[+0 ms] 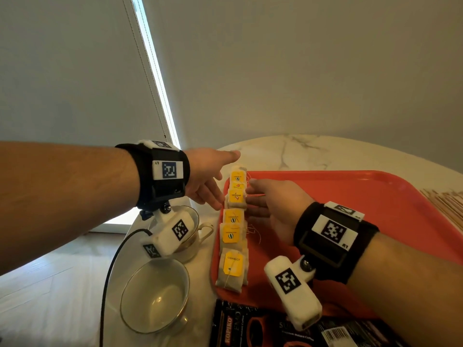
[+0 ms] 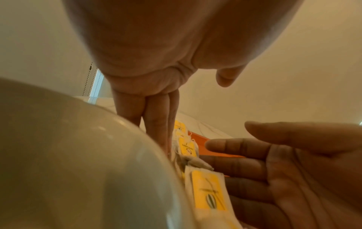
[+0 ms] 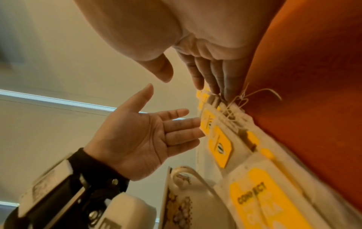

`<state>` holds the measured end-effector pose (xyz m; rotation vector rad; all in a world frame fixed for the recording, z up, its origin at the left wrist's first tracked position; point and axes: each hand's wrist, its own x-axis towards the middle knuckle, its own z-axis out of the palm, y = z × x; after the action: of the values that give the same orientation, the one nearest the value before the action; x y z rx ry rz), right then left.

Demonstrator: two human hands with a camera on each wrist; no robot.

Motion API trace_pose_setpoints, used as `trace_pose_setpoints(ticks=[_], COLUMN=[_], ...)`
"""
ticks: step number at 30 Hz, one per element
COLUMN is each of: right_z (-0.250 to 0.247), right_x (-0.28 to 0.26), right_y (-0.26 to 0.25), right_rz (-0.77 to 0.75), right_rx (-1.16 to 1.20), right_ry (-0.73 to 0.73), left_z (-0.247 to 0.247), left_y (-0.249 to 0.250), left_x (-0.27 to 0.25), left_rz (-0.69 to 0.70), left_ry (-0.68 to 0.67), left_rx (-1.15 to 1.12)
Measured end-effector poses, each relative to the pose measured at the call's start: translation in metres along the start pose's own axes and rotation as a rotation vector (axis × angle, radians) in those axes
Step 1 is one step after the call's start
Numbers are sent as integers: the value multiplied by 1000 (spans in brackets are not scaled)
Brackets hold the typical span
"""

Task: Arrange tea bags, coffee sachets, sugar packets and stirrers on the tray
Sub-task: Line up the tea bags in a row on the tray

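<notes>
A row of tea bags [image 1: 233, 230] with yellow tags lies along the left edge of the red tray [image 1: 350, 196]. My left hand [image 1: 213, 184] is at the row's left side, fingers straight and touching the far tea bags [image 2: 207, 190]. My right hand [image 1: 260, 200] faces it from inside the tray, its straight fingertips against the bags' right edge. In the right wrist view the right fingers [image 3: 213, 77] touch the tea bags [image 3: 221, 139] and their loose strings, with the left hand [image 3: 147, 136] palm-open opposite. Neither hand holds anything.
Black coffee sachets [image 1: 250, 324] lie at the tray's near edge. Wooden stirrers [image 1: 446, 204] lie right of the tray. Two white cups [image 1: 155, 294] [image 1: 194, 229] stand left of the tray on the marble table [image 1: 300, 151], under my left wrist.
</notes>
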<state>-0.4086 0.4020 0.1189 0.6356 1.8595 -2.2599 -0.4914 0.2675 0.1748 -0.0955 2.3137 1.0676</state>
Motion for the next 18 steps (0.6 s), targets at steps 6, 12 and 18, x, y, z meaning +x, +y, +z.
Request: trace_pose_setpoints(ticks=[6,12,18], right_z=[1,0,-11], right_x=[-12,-19,-26], right_y=[2,5,16], right_rz=[46,38,109], right_rx=[91,118,38], right_ry=[-40,23,1], left_z=[-1,-2,-3], left_y=[-1,-3,-4], left_x=[4,7,7], left_rz=[33,46,-34], left_ry=[-1,-1,-48], left_rx=[-8,1,180])
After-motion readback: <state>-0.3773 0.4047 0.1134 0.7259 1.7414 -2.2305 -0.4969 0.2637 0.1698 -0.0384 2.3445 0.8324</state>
